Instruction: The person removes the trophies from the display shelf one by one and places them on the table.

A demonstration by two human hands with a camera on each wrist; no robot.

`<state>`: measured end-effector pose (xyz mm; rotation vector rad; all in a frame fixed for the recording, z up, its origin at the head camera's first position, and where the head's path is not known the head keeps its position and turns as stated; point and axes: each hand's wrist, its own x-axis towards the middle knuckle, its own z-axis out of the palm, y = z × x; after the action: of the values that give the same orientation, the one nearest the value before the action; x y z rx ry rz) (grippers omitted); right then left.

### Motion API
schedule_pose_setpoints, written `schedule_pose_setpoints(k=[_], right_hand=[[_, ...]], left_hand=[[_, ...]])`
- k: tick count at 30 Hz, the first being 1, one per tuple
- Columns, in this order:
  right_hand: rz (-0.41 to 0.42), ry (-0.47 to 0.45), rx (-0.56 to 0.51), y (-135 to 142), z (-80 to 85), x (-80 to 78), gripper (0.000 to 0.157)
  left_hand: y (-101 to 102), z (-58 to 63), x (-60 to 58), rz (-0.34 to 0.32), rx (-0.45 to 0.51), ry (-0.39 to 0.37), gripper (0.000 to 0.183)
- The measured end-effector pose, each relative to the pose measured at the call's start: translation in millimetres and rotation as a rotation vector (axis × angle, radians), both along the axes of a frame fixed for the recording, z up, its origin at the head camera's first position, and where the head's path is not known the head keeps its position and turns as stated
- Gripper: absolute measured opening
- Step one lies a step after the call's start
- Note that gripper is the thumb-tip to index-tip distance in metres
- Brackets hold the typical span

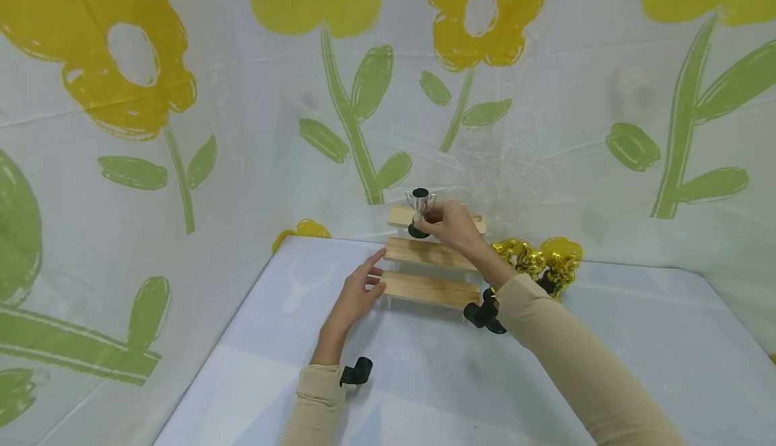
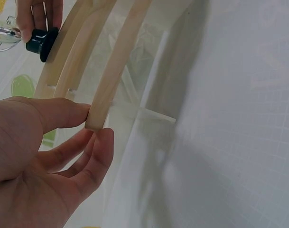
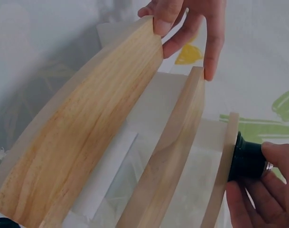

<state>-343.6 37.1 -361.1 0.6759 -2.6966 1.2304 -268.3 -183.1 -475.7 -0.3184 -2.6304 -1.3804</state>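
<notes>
A three-tier wooden display rack with clear supports stands on the table before the backdrop. My left hand is at its left end. In the left wrist view, the thumb and fingers pinch the end of the lowest board, while another finger touches the middle board in the right wrist view. My right hand grips a small silver trophy cup by its lower part, upright over the top tier. Its black base sits right against the top board.
Several shiny gold trophies with dark bases cluster to the right of the rack, partly behind the right forearm. A flower-printed cloth rises behind and left of the white table. Black wrist cameras sit on both wrists.
</notes>
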Motion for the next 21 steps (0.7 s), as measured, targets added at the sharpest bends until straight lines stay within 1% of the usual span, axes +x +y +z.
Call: schedule_pose_setpoints(k=[7,16,21], right_hand=[[0.008,0.037,-0.004,6,-1.2,7.6,0.023],[0.05,0.071,-0.03,14,-5.7,16.2,0.017],[0.049,0.076,-0.027,19,-9.4,18.9,0.017]], left_hand=[[0,1.5,1.1,0.002,0.005,-0.001,0.069],[0,1.3,1.5,0.008,0.002,-0.006,0.069],[1,0.3,0.7,0.009,0.007,-0.004,0.069]])
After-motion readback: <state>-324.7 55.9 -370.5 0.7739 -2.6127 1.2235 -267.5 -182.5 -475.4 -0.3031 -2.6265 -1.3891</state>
